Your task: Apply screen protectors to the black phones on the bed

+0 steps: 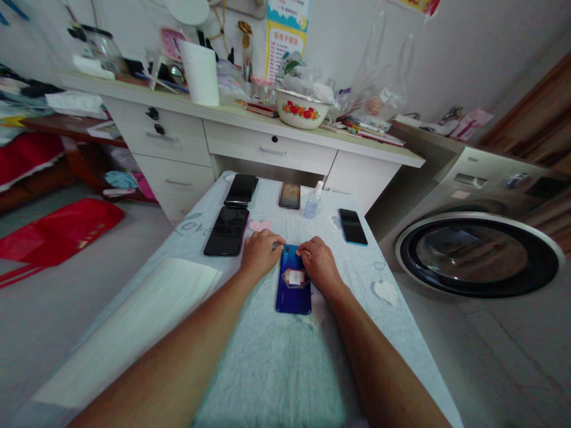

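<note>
A blue smartphone (284, 297) lies back up on the cloth-covered table in front of me, with a patterned sticker (295, 277) across its middle. At its upper left edge, my left hand (262, 252) is closed, fingertips pinched against the side. My right hand (319, 261) is curled over the upper right corner, and its fingertips touch the back of the phone near the top. The undersides of the fingers are hidden, so anything small between them cannot be made out.
Other phones lie around: a large black one (227, 230), another dark device (241, 189) behind it, and one at right (353, 226). A spray bottle (313, 201) stands beside a small blurred brown item (289, 196). White cloth (134, 327) lies left; a washing machine (473, 178) stands right.
</note>
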`<state>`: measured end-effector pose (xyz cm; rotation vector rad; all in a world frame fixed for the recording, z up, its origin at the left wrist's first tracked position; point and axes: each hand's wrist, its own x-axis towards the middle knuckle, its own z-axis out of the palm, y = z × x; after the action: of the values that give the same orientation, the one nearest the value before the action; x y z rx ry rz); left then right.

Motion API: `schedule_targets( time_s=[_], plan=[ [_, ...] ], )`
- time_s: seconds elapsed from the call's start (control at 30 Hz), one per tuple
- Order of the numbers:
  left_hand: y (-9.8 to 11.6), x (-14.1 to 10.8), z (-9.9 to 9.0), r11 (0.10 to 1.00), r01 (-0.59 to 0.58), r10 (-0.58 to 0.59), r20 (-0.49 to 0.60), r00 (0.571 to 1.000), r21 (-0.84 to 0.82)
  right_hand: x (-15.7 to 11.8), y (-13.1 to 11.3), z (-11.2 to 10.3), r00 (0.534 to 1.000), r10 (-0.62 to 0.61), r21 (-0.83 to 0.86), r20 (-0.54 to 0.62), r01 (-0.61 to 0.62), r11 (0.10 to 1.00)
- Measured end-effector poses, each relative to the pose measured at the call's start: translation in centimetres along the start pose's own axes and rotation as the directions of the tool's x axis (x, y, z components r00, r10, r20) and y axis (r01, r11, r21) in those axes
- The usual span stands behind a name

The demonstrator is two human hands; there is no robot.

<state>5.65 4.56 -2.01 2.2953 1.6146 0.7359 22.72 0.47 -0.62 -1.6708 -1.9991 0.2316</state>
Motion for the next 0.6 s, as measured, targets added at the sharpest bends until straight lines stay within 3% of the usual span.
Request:
schedule_targets(
  time_s=[0.37,0.6],
  plan=[
    [0.0,0.0,0.0,1.0,0.008,-0.008,-0.002,1.0,-0.004,0.1,0.3,0.3,0.998,0.051,-0.017,-0.029,-0.051,0.999],
    [0.0,0.0,0.0,1.0,-0.001,0.001,-0.006,1.0,-0.011,0.1,-0.7,-0.2,0.999,0.019,-0.004,0.045,-0.019,1.0]
  ],
)
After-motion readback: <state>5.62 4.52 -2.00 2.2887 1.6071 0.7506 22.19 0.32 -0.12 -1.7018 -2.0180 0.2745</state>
